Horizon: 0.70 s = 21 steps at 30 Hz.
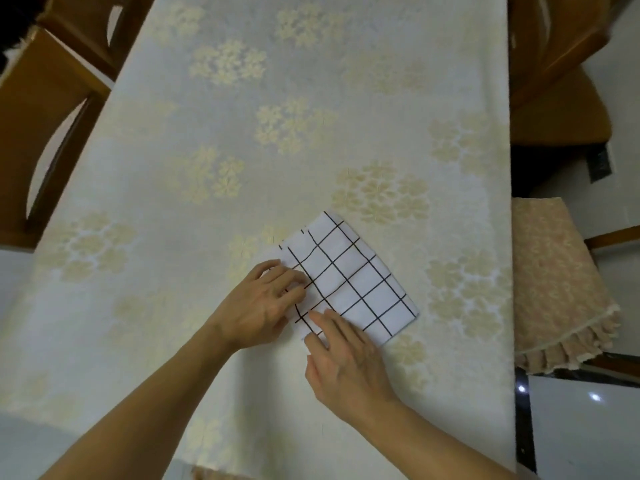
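Right hand (349, 362), left hand (263, 306) on cloth (356, 275)

A white cloth (349, 278) with a black grid lies on a cream tablecloth (242, 150) patterned with pale-gold flowers.

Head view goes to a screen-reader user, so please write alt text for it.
Two bare hands fold a white, black-gridded cloth on a cream floral tablecloth. The left hand grips its edge with curled fingers; the right hand presses straight fingers on its near corner.
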Available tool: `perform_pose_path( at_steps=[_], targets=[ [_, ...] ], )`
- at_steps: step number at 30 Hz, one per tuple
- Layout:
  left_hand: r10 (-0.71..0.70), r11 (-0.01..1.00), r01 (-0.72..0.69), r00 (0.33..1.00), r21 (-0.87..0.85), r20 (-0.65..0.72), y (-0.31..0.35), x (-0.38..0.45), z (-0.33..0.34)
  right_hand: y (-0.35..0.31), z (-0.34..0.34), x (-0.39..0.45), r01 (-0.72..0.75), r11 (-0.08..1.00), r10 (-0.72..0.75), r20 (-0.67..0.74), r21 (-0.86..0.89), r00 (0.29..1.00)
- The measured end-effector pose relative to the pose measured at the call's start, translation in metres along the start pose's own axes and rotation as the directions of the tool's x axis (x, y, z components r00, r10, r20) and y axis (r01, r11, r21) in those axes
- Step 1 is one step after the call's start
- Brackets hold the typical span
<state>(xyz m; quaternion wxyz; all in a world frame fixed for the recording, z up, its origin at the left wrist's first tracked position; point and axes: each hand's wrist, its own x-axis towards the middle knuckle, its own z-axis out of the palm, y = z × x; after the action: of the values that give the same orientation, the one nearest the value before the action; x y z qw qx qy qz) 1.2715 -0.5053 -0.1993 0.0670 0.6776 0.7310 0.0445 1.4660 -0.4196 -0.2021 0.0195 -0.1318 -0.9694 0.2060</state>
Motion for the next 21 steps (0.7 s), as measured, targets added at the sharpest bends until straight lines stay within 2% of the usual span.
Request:
perform_pose_path(
  at_steps=[3, 6, 10, 12, 17, 21],
  targets=[
    [-0.064, 0.997, 0.064, 0.998, -0.049, 0.009, 0.004, -0.004, -0.003, 0.001, -0.005, -0.001, 0.024, 1.000, -0.024, 0.010, 0.016, 1.000],
    [-0.177, 0.980, 0.171, 0.983, -0.097, -0.053, 0.008, 0.004, -0.008, 0.014, -0.019, 0.010, 0.036, 0.998, -0.033, -0.066, 0.052, 0.997],
    [-0.272, 0.958, 0.257, 0.954, -0.125, -0.123, 0.018, 0.037, -0.011, 0.051, -0.027, 0.035, -0.052, 0.998, 0.049, -0.150, -0.017, 0.987],
    [-0.267, 0.961, 0.255, 0.958, -0.111, -0.109, 0.021, 0.058, -0.004, 0.069, -0.024, 0.044, -0.105, 0.991, 0.096, -0.116, -0.080, 0.989],
    [-0.225, 0.974, 0.225, 0.973, 0.012, 0.051, 0.012, 0.088, 0.029, 0.092, -0.008, 0.049, -0.181, 0.967, 0.194, 0.057, -0.181, 0.979],
    [-0.216, 0.976, 0.214, 0.973, 0.030, 0.079, -0.005, 0.098, 0.038, 0.095, -0.003, 0.047, -0.186, 0.954, 0.211, 0.090, -0.234, 0.973]
  ],
)
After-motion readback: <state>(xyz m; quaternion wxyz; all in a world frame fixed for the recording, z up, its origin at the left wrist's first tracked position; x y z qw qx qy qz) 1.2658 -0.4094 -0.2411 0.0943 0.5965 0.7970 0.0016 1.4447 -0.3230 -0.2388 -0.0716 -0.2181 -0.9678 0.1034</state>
